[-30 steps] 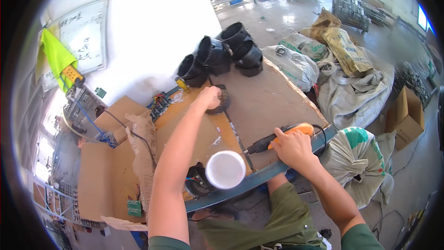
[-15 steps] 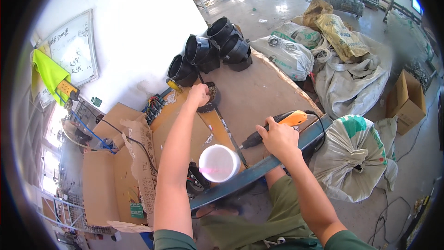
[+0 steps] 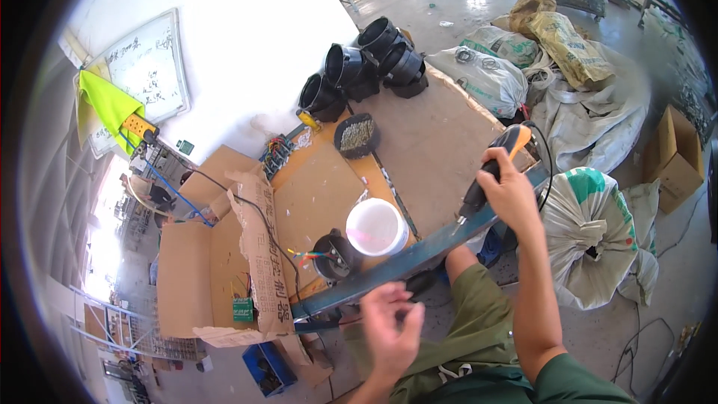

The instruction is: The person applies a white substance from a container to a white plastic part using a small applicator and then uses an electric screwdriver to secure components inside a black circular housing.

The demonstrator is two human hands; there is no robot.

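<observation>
My right hand (image 3: 512, 188) grips a black and orange electric screwdriver (image 3: 475, 193), its tip pointing down toward the table's blue metal edge (image 3: 441, 252). In front of my lap, my left hand (image 3: 390, 329) has its fingers curled toward the thumb; anything small in them is too blurred to make out. A white plastic tub (image 3: 374, 228) with a pinkish tint inside stands by the table's front edge. Left of it sits a round black housing (image 3: 342, 263) with coloured wires sticking out. Farther back is a black bowl (image 3: 357, 136) of small metallic pieces.
Black bucket-like housings (image 3: 355, 71) are stacked at the table's back. A cardboard box (image 3: 183, 284) with torn flaps stands left, a green circuit board (image 3: 242, 310) inside. Bulging white sacks (image 3: 580, 236) lie on the right. The screwdriver's cord (image 3: 550, 161) loops beside the table.
My left hand has left the black bowl and come back toward my lap. My right hand has lifted the screwdriver and shifted right. The view has swung, and the wired housing now shows fully.
</observation>
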